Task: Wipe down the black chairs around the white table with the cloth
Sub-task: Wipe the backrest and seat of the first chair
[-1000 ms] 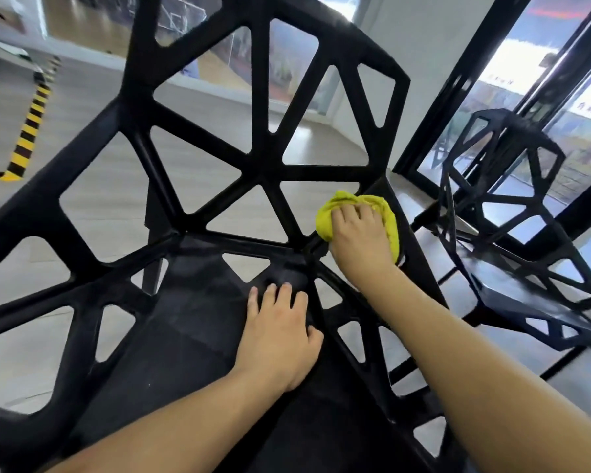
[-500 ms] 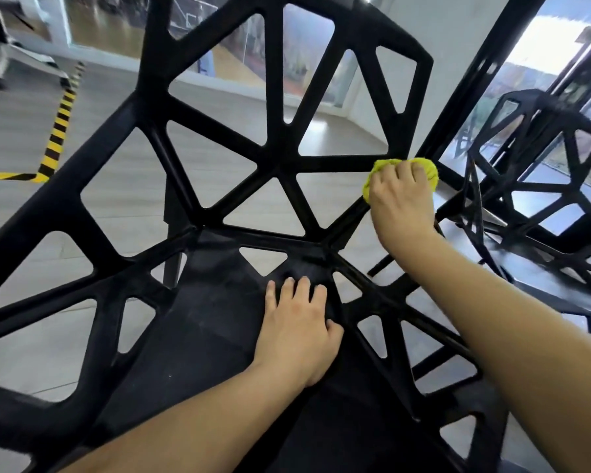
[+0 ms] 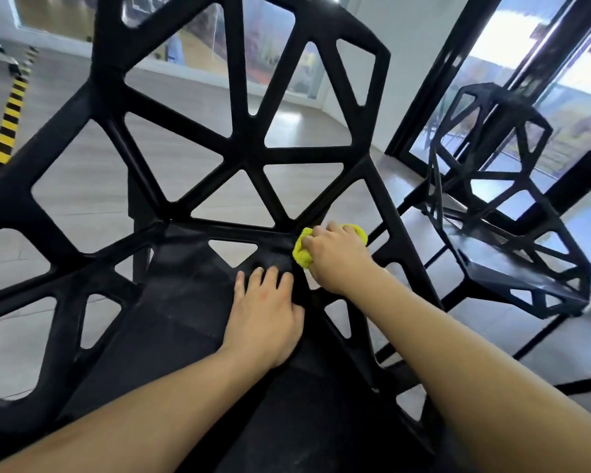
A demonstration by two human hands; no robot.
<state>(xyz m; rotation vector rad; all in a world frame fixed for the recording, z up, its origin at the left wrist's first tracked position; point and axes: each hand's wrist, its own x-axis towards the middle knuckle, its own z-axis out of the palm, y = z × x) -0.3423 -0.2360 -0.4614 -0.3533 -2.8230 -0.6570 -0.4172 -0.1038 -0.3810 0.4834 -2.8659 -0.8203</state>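
A black chair (image 3: 239,155) with a web of triangular openings fills the view, its backrest rising ahead of me. My right hand (image 3: 338,259) grips a bunched yellow cloth (image 3: 302,254) and presses it against the chair where the seat meets the right side of the backrest. My left hand (image 3: 267,312) lies flat on the seat just to the left, fingers straight and spread. The white table is not in view.
A second black chair (image 3: 512,216) of the same design stands to the right by tall black-framed glass panels (image 3: 437,90). Grey floor shows through the openings. A yellow-and-black striped strip (image 3: 7,121) runs along the floor at the far left.
My right hand has brought the cloth down from the upper right strut of the backrest to the seat's back corner. My left hand has stayed on the seat.
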